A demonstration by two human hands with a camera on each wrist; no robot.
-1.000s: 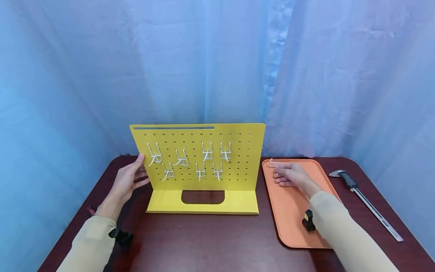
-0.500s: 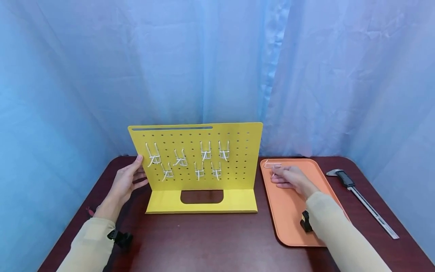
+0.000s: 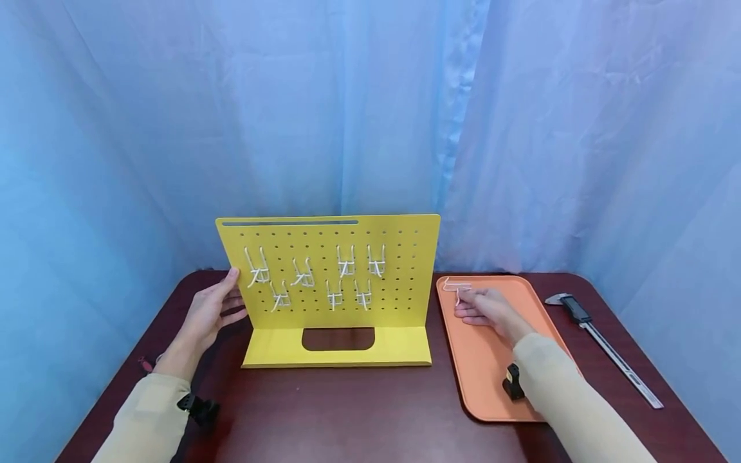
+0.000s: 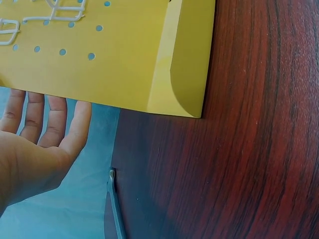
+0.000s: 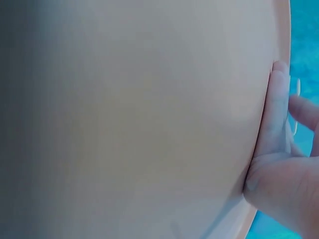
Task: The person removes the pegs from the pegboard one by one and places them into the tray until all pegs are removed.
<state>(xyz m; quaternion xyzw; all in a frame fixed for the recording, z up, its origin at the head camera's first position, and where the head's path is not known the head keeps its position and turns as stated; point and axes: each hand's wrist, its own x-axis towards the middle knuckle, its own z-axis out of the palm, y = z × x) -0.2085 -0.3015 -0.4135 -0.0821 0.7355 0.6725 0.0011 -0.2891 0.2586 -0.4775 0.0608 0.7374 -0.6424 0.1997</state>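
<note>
A yellow pegboard [image 3: 405, 270] stands upright on its base, with several white wire hooks [image 3: 345, 261] fitted on its front. My left hand [image 3: 204, 315] holds the board's left edge, thumb at the front. In the left wrist view its fingers [image 4: 56, 122] reach behind the board, so their tips are hidden. Over the far end of the orange tray [image 3: 492, 386], my right hand [image 3: 486, 310] pinches a white wire hook [image 3: 457, 287] between thumb and fingers. In the right wrist view the hook is mostly hidden, and the fingers lie close to the tray surface.
A digital caliper [image 3: 608, 350] lies on the dark wooden table [image 3: 347, 411], right of the tray. A small red item [image 3: 145, 364] sits near the left wrist. Pale blue curtains [image 3: 324, 103] hang behind and at both sides.
The right hand draws slightly toward the board, and the hook in it has turned so more of it shows. The left hand keeps its place at the board's edge.
</note>
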